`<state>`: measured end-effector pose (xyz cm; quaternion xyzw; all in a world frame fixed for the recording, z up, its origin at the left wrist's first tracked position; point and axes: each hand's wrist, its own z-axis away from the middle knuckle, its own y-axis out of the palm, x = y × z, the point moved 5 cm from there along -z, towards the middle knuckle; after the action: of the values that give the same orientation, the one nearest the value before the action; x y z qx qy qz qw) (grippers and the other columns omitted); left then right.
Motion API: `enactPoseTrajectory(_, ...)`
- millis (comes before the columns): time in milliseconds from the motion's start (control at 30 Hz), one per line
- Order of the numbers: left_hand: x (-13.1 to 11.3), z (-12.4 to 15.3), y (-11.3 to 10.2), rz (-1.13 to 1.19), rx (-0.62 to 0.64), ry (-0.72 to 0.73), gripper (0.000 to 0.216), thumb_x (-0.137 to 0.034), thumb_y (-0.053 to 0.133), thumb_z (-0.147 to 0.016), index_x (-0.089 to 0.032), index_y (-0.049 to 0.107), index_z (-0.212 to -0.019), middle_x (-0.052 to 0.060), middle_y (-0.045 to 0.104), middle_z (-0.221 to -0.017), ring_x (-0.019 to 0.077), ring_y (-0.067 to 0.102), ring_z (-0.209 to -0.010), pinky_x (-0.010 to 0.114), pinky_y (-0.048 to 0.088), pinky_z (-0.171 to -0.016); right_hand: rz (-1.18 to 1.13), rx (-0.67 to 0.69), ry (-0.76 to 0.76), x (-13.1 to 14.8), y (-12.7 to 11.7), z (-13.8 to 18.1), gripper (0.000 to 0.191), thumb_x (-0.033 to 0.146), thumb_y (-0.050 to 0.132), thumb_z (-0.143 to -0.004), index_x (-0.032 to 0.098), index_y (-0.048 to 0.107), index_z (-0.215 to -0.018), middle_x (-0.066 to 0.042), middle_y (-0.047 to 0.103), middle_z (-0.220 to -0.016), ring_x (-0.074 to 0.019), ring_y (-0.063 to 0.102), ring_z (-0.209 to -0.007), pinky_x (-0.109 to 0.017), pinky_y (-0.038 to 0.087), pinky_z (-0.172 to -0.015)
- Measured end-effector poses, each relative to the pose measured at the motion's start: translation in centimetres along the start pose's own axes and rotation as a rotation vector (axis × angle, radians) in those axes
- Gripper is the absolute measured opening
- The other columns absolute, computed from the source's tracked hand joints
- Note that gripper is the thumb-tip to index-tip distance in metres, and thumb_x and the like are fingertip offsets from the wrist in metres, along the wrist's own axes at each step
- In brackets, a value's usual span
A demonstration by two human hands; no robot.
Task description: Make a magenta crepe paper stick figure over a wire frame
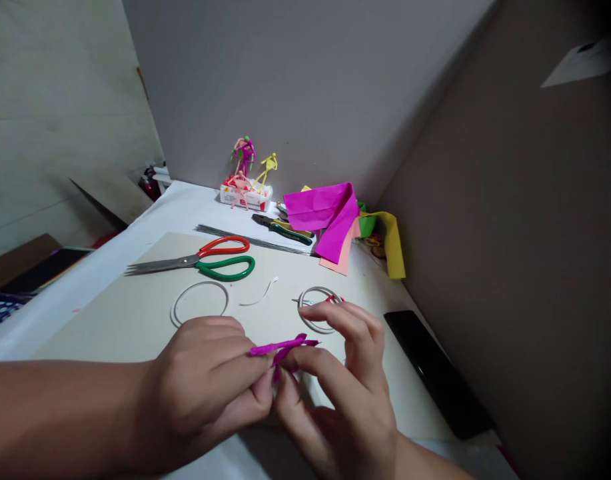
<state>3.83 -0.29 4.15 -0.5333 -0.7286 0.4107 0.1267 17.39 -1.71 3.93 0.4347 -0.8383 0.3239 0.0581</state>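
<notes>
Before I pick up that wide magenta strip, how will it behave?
The wide magenta strip will probably feel light, as it looks thin. It likely bends easily, being folded over itself. It might drag the peach strip beneath.

Left fingers (238,363) and right fingers (318,365) pinch a magenta piece (284,346), seemingly twisted paper, with scissors (194,260) lying beyond.

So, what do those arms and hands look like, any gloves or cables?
They are a person's: the left hand and right hand are both ungloved. No sleeve covers the visible parts of the left forearm or right forearm, and no watch, ring, cable or marking shows.
</notes>
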Motion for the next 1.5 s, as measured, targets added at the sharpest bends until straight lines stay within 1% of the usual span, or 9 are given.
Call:
enactPoseTrajectory(333,0.2,-0.3,-0.2,0.057,-0.019,-0.068,0.015,-0.004,0.053,-0.082,-0.013,0.065,-0.080,0.000,0.063,-0.057,0.0133,0.056,-0.051,0.027,0.040,-0.054,0.002,0.019,-0.013,0.0,-0.2,-0.1,0.009,0.008,0.063,-0.074,0.016,0.065,-0.075,-0.009,0.054,-0.108,-0.0269,0.047,-0.101,-0.048,0.039,-0.089)
enactPoseTrajectory(500,0.6,-0.4,-0.4,0.032,-0.060,-0.155,0.021,-0.008,0.054,-0.078,-0.014,0.062,-0.060,-0.002,0.054,-0.047,0.0090,0.046,-0.044,0.022,0.035,-0.048,-0.012,0.033,0.001,-0.1,-0.3,-0.2,0.011,0.005,0.061,-0.072,0.016,0.065,-0.075,-0.010,0.054,-0.106,-0.0266,0.047,-0.099,-0.047,0.040,-0.087)
enactPoseTrajectory(700,2.1,-0.3,0.1,0.184,-0.005,-0.328,0.016,-0.007,0.054,-0.066,-0.014,0.061,-0.054,-0.006,0.046,-0.044,0.0041,0.038,-0.041,0.016,0.029,-0.043,0.008,0.002,0.006,-0.7,-0.9,-0.6,0.012,0.004,0.061,-0.070,0.016,0.063,-0.074,-0.010,0.053,-0.106,-0.0272,0.048,-0.101,-0.048,0.040,-0.087)
enactPoseTrajectory(900,3.8,0.0,0.1,0.295,0.029,-0.530,0.015,-0.011,0.055,-0.066,-0.014,0.063,-0.054,-0.006,0.051,-0.047,0.0044,0.042,-0.044,0.014,0.033,-0.045,-0.052,-0.083,0.015,-1.4,-2.8,-1.4,0.013,0.004,0.058,-0.072,0.017,0.060,-0.075,-0.010,0.050,-0.105,-0.0264,0.049,-0.102,-0.047,0.039,-0.086)
enactPoseTrajectory(967,4.0,-0.3,0.0,0.338,0.029,-0.567,0.016,-0.012,0.055,-0.068,-0.013,0.064,-0.055,-0.005,0.052,-0.047,0.0049,0.044,-0.045,0.013,0.035,-0.045,-0.097,-0.024,-0.035,-1.2,-2.9,-1.5,0.013,0.005,0.054,-0.072,0.017,0.058,-0.074,-0.009,0.053,-0.102,-0.0249,0.050,-0.098,-0.045,0.040,-0.083)
enactPoseTrajectory(1100,4.4,-0.6,0.1,0.413,0.061,-0.628,0.015,-0.011,0.056,-0.068,-0.014,0.063,-0.055,-0.005,0.054,-0.048,0.0060,0.046,-0.047,0.013,0.037,-0.045,-0.060,0.246,-0.288,-0.2,-1.4,-1.2,0.012,0.014,0.063,-0.076,0.017,0.056,-0.067,-0.003,0.066,-0.094,-0.0217,0.054,-0.091,-0.042,0.038,-0.081)
enactPoseTrajectory(1233,4.6,-0.5,0.1,0.422,0.074,-0.649,0.016,-0.011,0.057,-0.069,-0.014,0.064,-0.056,-0.004,0.056,-0.050,0.0070,0.048,-0.049,0.013,0.039,-0.046,-0.047,0.311,-0.376,0.2,-0.6,-0.8,0.013,0.008,0.062,-0.080,0.020,0.062,-0.075,0.003,0.070,-0.094,-0.0173,0.056,-0.093,-0.039,0.034,-0.087)
enactPoseTrajectory(1333,4.4,-0.4,0.3,0.408,0.075,-0.637,0.016,-0.012,0.057,-0.070,-0.015,0.066,-0.058,-0.004,0.058,-0.051,0.0074,0.049,-0.049,0.014,0.040,-0.047,-0.047,0.202,-0.325,0.1,-1.0,-0.8,0.012,0.010,0.063,-0.080,0.021,0.066,-0.085,0.001,0.069,-0.088,-0.0193,0.054,-0.092,-0.040,0.036,-0.088)
enactPoseTrajectory(1500,3.9,-0.2,0.8,0.385,0.039,-0.600,0.015,-0.009,0.056,-0.068,-0.015,0.066,-0.057,-0.005,0.055,-0.048,0.0063,0.048,-0.046,0.014,0.038,-0.046,0.037,0.085,-0.116,-0.8,-0.8,-0.9,0.015,0.012,0.066,-0.075,0.018,0.066,-0.089,-0.010,0.057,-0.104,-0.0271,0.049,-0.099,-0.046,0.042,-0.087)
